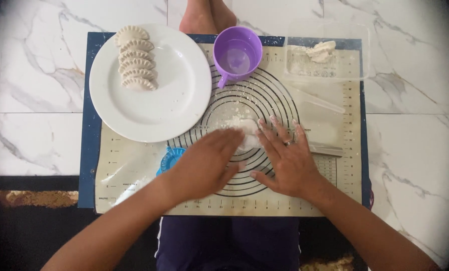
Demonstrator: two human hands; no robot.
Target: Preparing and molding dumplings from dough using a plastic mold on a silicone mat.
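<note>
Head view, straight down (close)

Glossy white plate [174,100], purple plastic cup [237,52], floury matt mat [330,195]

Both our forearms angle in from below. Left hand [204,163] palm down, fingers together, pointing up-right. Right hand [285,155] flat, fingers spread, ring on one finger. Fingertips nearly meet.

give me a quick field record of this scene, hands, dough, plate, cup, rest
left hand: flat on the dough piece
right hand: flat beside it, ring on one finger
dough piece: floured, on the baking mat
white plate: six folded dumplings in a row
purple cup: upright
clear tub: holds a dough lump
blue press: partly hidden under left hand
</note>
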